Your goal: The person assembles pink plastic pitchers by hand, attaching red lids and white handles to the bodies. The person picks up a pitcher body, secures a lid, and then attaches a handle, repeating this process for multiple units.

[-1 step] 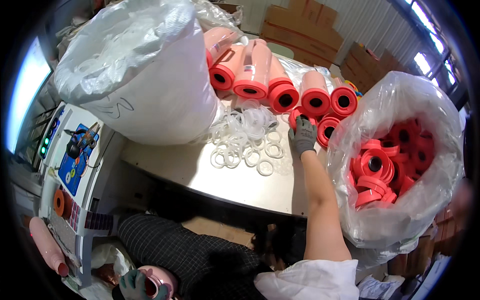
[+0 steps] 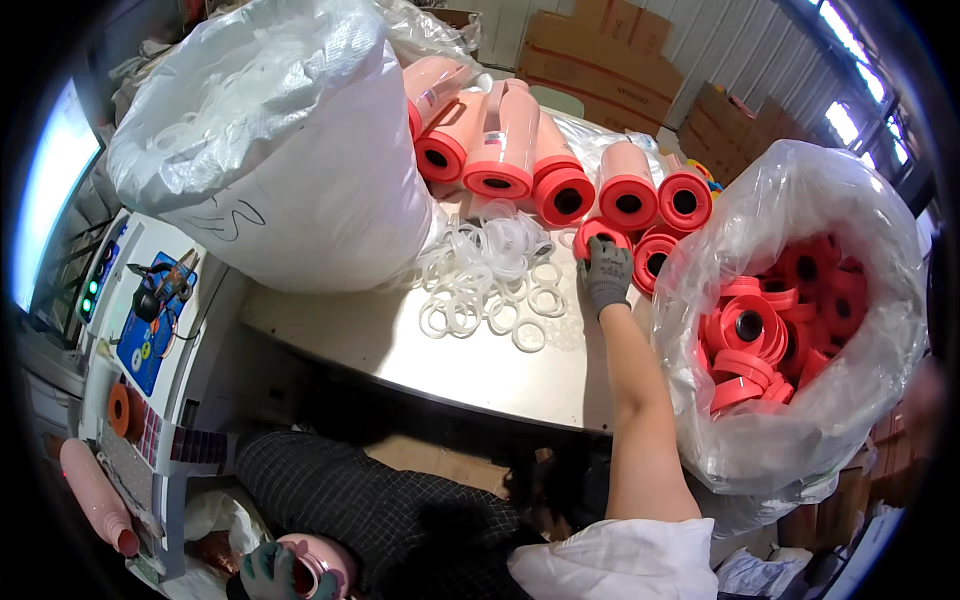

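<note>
My right hand [image 2: 606, 274], in a grey glove, reaches across the white table with its fingers curled over the edge of a red ring-shaped part [image 2: 596, 230]. Low at the left, my left hand [image 2: 268, 572], gloved too, grips the open mouth of a pink bottle [image 2: 322, 560] beside my lap. Several pink bottles [image 2: 506, 130] with red ring bases lie along the back of the table, bases toward me. Other red parts [image 2: 655, 252] sit right next to my right hand. Clear white rings [image 2: 463, 300] lie scattered in a loose heap left of it.
A large white sack [image 2: 300, 190] of rings stands at the table's left. At the right, a clear plastic bag [image 2: 690, 410] holds many red parts [image 2: 750, 325]. A machine [image 2: 215, 345] with tools and another pink bottle [image 2: 98, 490] are at far left. Cardboard boxes [image 2: 590, 70] stand behind.
</note>
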Available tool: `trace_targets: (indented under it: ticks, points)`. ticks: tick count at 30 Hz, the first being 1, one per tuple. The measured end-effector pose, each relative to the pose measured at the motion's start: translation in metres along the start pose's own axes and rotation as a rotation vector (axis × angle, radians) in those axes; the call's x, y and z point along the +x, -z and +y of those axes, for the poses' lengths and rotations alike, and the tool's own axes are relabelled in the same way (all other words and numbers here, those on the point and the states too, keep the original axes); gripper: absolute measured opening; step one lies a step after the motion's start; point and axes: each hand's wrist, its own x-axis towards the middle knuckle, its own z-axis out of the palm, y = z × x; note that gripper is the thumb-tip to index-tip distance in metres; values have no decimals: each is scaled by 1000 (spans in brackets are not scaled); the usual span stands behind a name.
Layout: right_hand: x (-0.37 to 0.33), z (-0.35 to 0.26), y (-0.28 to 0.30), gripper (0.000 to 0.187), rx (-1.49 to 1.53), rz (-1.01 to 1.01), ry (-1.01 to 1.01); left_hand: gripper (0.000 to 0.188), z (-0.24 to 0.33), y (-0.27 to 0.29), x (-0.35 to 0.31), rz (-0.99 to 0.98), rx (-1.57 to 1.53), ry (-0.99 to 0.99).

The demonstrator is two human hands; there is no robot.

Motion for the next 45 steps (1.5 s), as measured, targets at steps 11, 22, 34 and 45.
trace_targets:
  ticks: [11, 22, 34, 45]
  points:
    - [-70, -154, 157, 50, 1501, 134, -508, 45, -36, -4, -53, 232, 65, 198]
    - [-104, -396, 319, 64, 1841, -286, 658, 39, -59, -134, -107, 1110, -1667, 713]
    - [-134, -376, 319, 64, 1855, -259, 822, 18, -54, -150, -117, 1039, -1613, 972]
    - [-141, -363, 337, 62, 1916, -307, 631, 31, -43, -105, -105, 1004, -760, 1058]
